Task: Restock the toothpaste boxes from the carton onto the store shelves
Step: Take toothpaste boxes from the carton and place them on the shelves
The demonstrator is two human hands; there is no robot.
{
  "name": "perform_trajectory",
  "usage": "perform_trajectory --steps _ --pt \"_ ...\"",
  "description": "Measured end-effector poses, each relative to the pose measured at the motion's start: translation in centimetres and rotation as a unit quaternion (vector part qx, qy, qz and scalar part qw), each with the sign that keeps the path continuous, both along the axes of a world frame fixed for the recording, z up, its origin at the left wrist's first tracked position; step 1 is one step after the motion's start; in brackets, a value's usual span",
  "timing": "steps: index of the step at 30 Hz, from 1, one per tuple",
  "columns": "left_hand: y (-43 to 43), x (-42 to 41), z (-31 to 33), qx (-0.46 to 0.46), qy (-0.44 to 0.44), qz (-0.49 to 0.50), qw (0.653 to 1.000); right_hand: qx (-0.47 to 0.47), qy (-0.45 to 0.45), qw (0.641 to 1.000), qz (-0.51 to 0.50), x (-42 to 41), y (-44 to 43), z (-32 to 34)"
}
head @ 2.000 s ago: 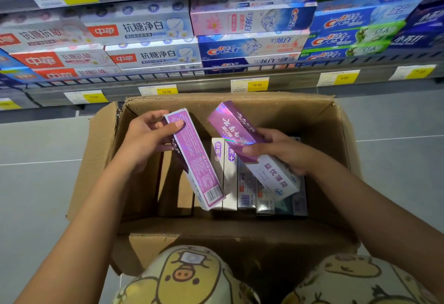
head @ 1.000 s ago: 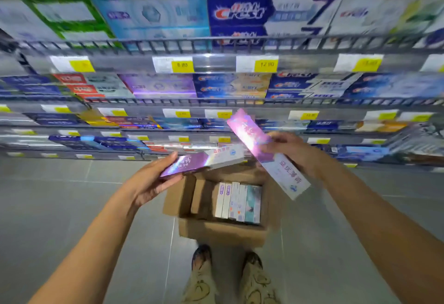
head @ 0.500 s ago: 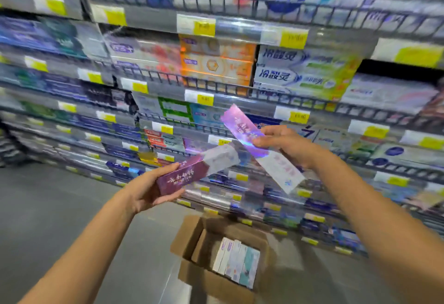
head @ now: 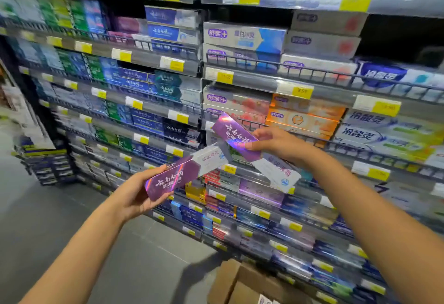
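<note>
Left hand [head: 134, 195]: bare, no glove, no ring to be seen.
Right hand [head: 276, 143]: bare, no glove, no ring to be seen.
Left forearm: bare from the wrist to the lower edge of the view; no sleeve, watch or band.
Right forearm: bare from the wrist to the right edge of the view; no sleeve, watch or band.
Fingernails: short where visible, no polish to be made out.
Clothing: none in view.

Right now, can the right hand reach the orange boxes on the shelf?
Probably yes. The right hand hangs just below the orange boxes, with nothing between them. But it already grips a purple box, so grabbing one looks hard.
</note>
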State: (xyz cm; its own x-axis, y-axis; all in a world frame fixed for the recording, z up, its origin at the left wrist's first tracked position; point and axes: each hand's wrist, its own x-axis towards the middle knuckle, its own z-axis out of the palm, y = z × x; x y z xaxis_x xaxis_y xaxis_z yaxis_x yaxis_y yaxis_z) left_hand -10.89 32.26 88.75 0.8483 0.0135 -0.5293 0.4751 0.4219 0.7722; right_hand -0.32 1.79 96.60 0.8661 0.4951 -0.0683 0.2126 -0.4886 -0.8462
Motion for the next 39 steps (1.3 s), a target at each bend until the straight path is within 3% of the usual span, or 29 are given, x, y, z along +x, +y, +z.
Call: perform_trajectory --steps 16,24,32,39 --pt "20.6 5.7 4.5 0.037 -0.04 -0.001 0.999 -0.01 -0.062 0.998 0.003 5.0 20.7 5.8" --pt "27.0 14.0 4.7 0.032 -0.035 0.022 0.999 -0.08 -0.148 0.984 0.053 13.8 28.8 8.4" --pt "33.1 23.2 6.3 0.066 -0.038 0.046 0.996 -0.06 -0.188 0.978 0.065 23.5 38.3 12.8" --pt "37.6 28.8 6.3 0.058 -0.037 0.045 0.997 -0.12 -0.316 0.938 0.072 29.5 45.7 15.8"
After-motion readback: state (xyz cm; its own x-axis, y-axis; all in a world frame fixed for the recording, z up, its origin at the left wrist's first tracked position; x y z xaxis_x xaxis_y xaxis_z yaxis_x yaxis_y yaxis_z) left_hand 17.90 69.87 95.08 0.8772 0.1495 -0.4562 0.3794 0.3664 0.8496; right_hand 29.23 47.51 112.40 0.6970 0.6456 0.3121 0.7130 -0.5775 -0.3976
